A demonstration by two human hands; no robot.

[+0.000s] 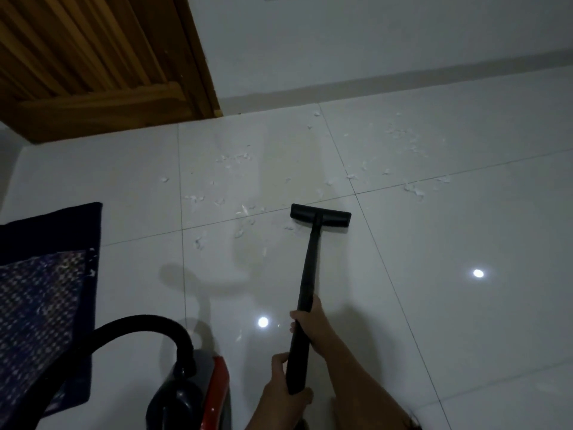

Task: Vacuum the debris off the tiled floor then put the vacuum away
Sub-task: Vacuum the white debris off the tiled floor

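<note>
Vacuuming step, early: both hands, right hand [310, 325] ahead of left hand [286, 380], clamped on the black wand [305, 287]; nozzle [320, 215] on the tiled floor [434, 305]; white scraps [235, 158] scattered beyond, left and right; next, sweeps outward.

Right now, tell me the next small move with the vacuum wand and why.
Probably push the floor head forward and left. Both hands, right hand and left hand, grip the wand, and white scraps lie just left of the head, more beyond.
</note>
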